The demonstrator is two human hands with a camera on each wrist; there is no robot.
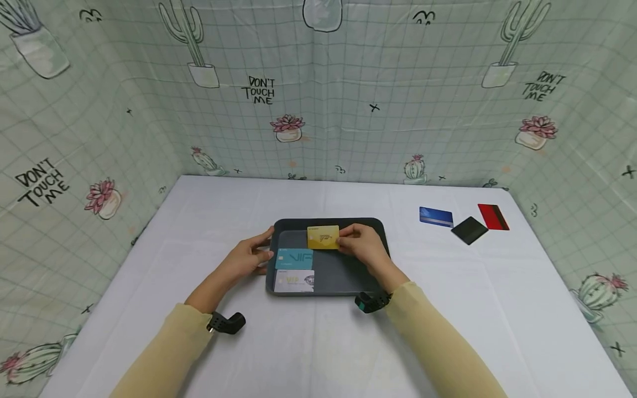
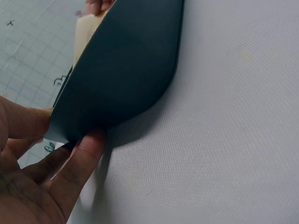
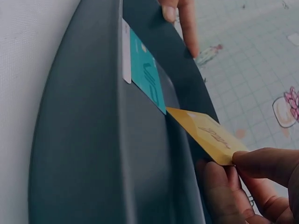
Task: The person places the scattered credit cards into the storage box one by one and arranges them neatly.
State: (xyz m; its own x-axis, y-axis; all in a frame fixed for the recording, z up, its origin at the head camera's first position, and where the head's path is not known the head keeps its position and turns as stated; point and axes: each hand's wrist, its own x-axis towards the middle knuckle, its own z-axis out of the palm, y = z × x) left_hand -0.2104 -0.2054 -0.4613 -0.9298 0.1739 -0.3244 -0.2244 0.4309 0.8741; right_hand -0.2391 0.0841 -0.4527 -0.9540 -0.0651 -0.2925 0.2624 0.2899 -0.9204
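Yellow card [image 1: 320,235] is pinched at its right end by the fingers of your right hand [image 1: 367,244], over the far side of the tray [image 1: 343,273], while your left hand [image 1: 243,258] grips the tray's left rim between thumb and fingers. On the tray's left side, you have a teal card [image 1: 288,258] and a white card [image 1: 288,282], both reading "VIP"; the yellow one's print is too small to read. Beyond the tray, your backdrop [image 1: 343,127] says "DON'T TOUCH ME".
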